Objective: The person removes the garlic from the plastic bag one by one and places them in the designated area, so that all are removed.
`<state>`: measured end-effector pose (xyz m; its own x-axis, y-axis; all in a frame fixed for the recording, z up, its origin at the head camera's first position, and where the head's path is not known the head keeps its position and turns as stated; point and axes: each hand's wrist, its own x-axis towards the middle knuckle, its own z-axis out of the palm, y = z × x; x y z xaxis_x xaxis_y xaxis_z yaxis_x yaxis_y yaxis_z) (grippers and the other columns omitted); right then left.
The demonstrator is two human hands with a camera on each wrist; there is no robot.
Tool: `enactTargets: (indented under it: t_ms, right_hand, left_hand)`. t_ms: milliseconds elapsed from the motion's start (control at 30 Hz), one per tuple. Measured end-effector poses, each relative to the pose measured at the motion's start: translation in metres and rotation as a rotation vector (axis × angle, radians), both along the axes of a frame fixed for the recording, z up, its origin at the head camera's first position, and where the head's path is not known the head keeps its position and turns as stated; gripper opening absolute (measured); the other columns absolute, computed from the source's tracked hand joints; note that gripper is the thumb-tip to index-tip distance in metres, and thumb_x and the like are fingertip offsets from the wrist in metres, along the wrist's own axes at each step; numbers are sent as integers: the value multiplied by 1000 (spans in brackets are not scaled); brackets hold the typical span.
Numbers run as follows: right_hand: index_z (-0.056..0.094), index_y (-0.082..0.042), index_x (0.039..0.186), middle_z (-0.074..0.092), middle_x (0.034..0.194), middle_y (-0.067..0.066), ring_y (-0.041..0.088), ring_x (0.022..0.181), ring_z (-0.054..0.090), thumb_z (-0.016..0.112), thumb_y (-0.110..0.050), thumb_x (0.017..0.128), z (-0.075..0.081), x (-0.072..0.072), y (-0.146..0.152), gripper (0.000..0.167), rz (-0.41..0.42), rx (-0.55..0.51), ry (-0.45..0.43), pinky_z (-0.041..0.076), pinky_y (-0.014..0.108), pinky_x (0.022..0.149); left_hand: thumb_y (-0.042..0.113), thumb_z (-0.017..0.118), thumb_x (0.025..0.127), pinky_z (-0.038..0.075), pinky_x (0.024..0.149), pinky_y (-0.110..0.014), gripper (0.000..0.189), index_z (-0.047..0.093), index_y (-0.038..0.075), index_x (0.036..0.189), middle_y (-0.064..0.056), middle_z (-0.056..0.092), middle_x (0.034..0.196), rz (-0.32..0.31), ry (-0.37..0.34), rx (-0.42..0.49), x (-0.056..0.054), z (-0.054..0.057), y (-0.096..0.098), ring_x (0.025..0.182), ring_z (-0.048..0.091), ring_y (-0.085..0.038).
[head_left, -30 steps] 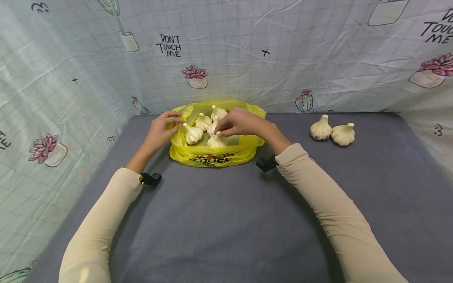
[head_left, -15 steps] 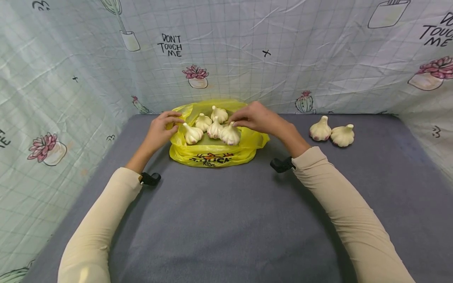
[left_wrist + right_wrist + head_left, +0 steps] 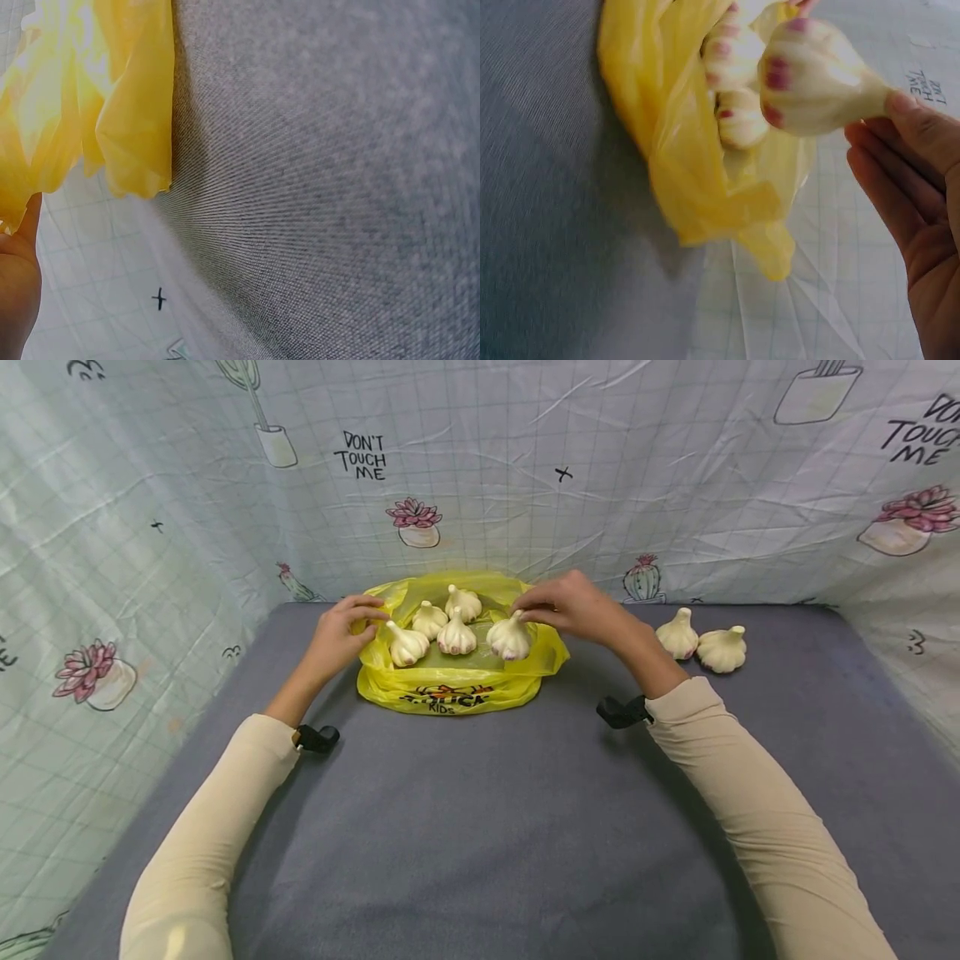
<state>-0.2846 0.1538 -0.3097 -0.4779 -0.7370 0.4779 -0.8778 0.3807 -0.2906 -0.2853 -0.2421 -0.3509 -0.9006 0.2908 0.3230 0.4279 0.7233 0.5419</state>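
A yellow plastic bag point(image 3: 450, 693) lies with its mouth spread wide, several garlic bulbs point(image 3: 457, 635) inside. At its left rim, my left hand point(image 3: 341, 637) pinches the plastic between thumb and fingers; the left wrist view shows only part of that hand point(image 3: 16, 292) beside the yellow folds. With thumb and fingertips my right hand point(image 3: 573, 606) pinches one garlic bulb point(image 3: 509, 638) by its stem, over the right part of the bag's opening. Up close in the right wrist view, this held bulb point(image 3: 810, 79) has purple patches and hangs apart from the others.
Two more garlic bulbs point(image 3: 677, 633) sit side by side on the grey tabletop point(image 3: 465, 827), right of the bag. A printed sheet point(image 3: 487, 460) hangs behind the table and along its left side.
My right hand has moved to the right, lifting a garlic bulb by its stem away from the other bulbs in the bag. The left hand has stayed at the bag's rim.
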Motion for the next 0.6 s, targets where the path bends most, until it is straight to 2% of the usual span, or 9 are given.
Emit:
enactTargets:
  t_ms: [167,300,433,600]
  right_hand:
    - [76,-2,111,77,102,11,20,75,71,67,-10,98,-1,5,5,17,-19,68,-61,56,40,69]
    - [75,-2,114,76,105,11,20,75,70,65,-11,100,-2,9,10,19,-32,76,-100,56,39,70]
    - [75,-4,115,76,106,8,20,76,70,67,-10,99,-3,13,15,19,-41,37,-119,57,39,70]
    - [74,-9,119,75,114,6,21,97,73,67,-10,99,-5,18,19,22,-29,-75,-224,58,39,83]
  left_hand:
    - [-2,62,97,43,96,-52,25,74,0,119,-12,58,141,1,3,-4,1,-1,-1,131,50,-36]
    - [-2,63,97,44,93,-50,25,74,1,119,-12,58,140,-3,8,-8,0,-2,0,129,51,-36]
    - [-2,63,97,44,91,-50,25,74,0,119,-13,58,140,-4,14,-13,1,-4,0,128,52,-36]
    - [-1,61,97,43,91,-50,25,74,0,119,-13,58,140,4,16,-24,1,-4,0,129,51,-36]
